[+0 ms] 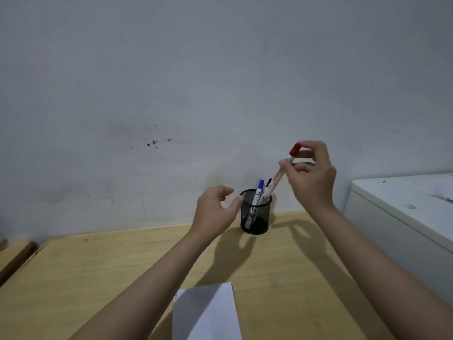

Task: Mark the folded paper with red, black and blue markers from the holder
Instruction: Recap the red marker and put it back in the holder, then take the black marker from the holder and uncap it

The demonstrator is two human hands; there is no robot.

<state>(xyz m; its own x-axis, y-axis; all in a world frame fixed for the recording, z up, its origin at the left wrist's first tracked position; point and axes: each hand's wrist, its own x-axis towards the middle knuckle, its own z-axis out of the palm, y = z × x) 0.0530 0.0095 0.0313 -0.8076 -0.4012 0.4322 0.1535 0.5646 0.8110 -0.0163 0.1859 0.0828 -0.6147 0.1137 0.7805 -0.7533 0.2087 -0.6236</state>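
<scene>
A black mesh holder (255,217) stands at the far edge of the wooden table (98,278), against the wall. A blue-capped marker (259,191) and a black-capped marker (268,183) stand in it. My right hand (312,175) pinches the red-capped marker (279,176) near its cap; the marker is tilted, with its lower end still inside the holder's rim. My left hand (215,209) hovers just left of the holder, fingers apart, thumb close to the rim. The folded white paper (206,312) lies flat near the table's front edge, between my forearms.
A white cabinet or appliance (404,217) stands to the right of the table. A grey wall (196,82) rises directly behind the holder. At the far left, a second wooden surface (12,256) sits beside the table across a gap.
</scene>
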